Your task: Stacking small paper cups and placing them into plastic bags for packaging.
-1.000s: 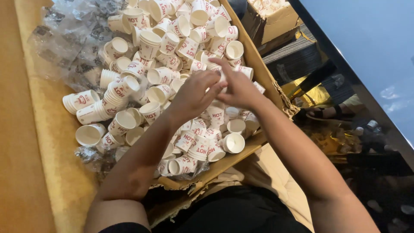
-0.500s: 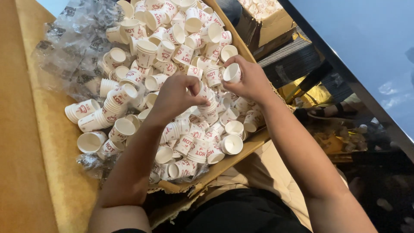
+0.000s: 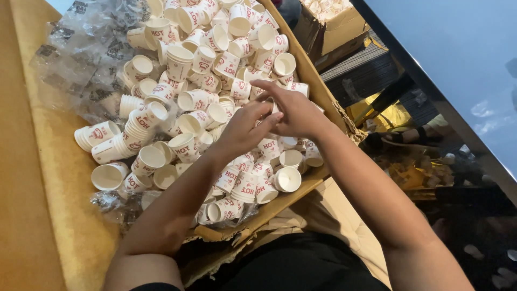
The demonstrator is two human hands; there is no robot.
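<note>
At the centre of the frame, the left hand (image 3: 243, 129) and right hand (image 3: 293, 110) met over a cardboard box (image 3: 318, 81) heaped with small white paper cups (image 3: 215, 81), their fingers (image 3: 264, 121) pinching something between them, probably a cup, though it was hidden. The cups looked light, thin-walled and easily crushed, best taken gently at the rim. Crumpled clear plastic wrap (image 3: 86, 59) lay upper left

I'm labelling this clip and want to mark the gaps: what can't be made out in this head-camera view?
- What the left hand and right hand hold: the fingers meet and cover it.
- The cardboard tray under the paper cups: buried by the pile, far end cut off by the top edge.
- The second box: contents too small, partly cropped.
- The clutter at right: dark, blurred.
</note>
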